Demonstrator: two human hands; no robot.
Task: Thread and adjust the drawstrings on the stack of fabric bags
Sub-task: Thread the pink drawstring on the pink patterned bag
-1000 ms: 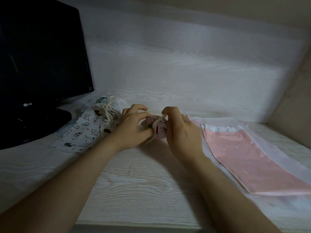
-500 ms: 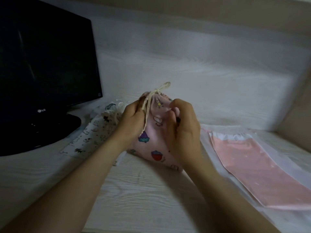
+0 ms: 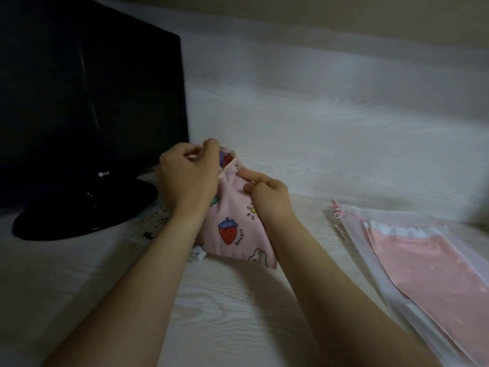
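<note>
Pale wood-grain surface (image 3: 238, 313), wall behind. Monitor (image 3: 87, 96) at rear-left corner. Printed pink bag (image 3: 232, 231) at centre: L hand (image 3: 185, 178) fingers grip its gathered top by the drawstring (image 3: 229, 166); R hand (image 3: 270, 197) fingers pinch its fabric. Flat pink bags (image 3: 423, 266) along right edge. Open wood btw. forearms toward front edge.

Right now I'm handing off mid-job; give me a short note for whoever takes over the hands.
Left hand: grips the top left of the strawberry-print bag.
Right hand: thumb and forefinger pinch the bag's gathered top, near the cream drawstring.
Animal-print bag lies flat beside the monitor base, partly under the left forearm. Plain pink bags in clear sleeves lie to the right.
Done: cord appears threaded in this bag.
Left: even out the cord, set the bag down. Whether the others need work cannot be told.
</note>
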